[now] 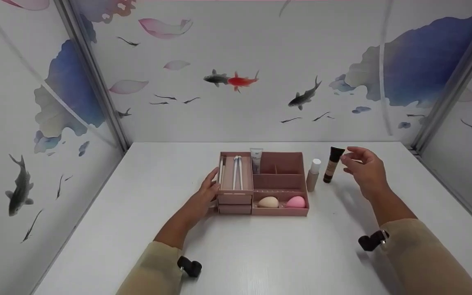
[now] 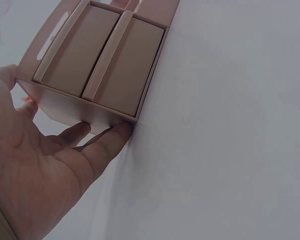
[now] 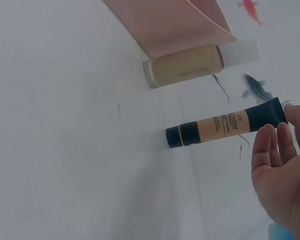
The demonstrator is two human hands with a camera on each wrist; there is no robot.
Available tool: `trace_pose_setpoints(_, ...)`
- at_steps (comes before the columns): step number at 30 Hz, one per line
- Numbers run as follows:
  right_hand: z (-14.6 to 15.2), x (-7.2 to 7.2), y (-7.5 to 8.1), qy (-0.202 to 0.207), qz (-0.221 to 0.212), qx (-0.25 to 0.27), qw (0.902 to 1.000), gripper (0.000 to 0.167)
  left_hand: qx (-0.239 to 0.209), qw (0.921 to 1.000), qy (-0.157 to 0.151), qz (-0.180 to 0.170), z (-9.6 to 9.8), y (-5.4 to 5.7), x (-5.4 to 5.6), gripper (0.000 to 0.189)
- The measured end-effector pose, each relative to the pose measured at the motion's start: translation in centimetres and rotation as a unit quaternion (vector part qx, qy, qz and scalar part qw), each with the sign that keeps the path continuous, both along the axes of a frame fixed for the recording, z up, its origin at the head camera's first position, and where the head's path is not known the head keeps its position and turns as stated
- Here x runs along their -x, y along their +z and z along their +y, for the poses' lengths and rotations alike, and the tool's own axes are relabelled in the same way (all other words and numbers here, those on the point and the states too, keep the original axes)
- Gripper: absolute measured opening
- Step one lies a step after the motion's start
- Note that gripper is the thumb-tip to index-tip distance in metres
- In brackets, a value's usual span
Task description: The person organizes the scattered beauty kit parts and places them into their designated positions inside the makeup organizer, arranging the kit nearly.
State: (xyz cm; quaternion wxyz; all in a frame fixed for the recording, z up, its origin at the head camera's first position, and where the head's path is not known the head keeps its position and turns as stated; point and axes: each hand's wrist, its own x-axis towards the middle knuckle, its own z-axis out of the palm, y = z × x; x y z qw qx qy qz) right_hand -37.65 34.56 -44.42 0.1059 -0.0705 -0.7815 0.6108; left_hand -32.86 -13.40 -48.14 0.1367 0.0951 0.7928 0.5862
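Observation:
In the head view, my left hand (image 1: 203,200) rests against the left side of a pink makeup organizer (image 1: 279,182). The left wrist view shows its fingers (image 2: 105,147) along the organizer's outer wall, beside two drawers (image 2: 125,65). My right hand (image 1: 368,172) is at the top of a black-and-beige cosmetic tube (image 1: 331,167), which stands on its black cap. In the right wrist view, fingertips (image 3: 285,137) lie at the edge of the tube's flat end, not visibly wrapped round it. A foundation bottle (image 1: 313,176) with a white cap stands between tube and organizer.
The organizer holds a white tube (image 1: 256,159), slim white sticks (image 1: 237,172), a beige sponge (image 1: 268,202) and a pink sponge (image 1: 296,202). It stands on a white table (image 1: 236,254), with printed walls (image 1: 236,110) behind and at both sides.

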Motion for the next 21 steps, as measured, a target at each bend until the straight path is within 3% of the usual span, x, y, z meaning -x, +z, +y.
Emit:
trace_pose_setpoints(7,-0.1,1.1,-0.5,-0.003,-0.017,-0.019,0.9997,0.065,-0.003,1.0000,0.000,-0.001,0.0,0.1,-0.1,0.058)
trace_pose_setpoints(21,-0.9,1.8,-1.4,0.008,-0.007,-0.023,0.9997,0.050,-0.010,0.9999,0.003,-0.014,0.1,0.3,-0.3,0.058)
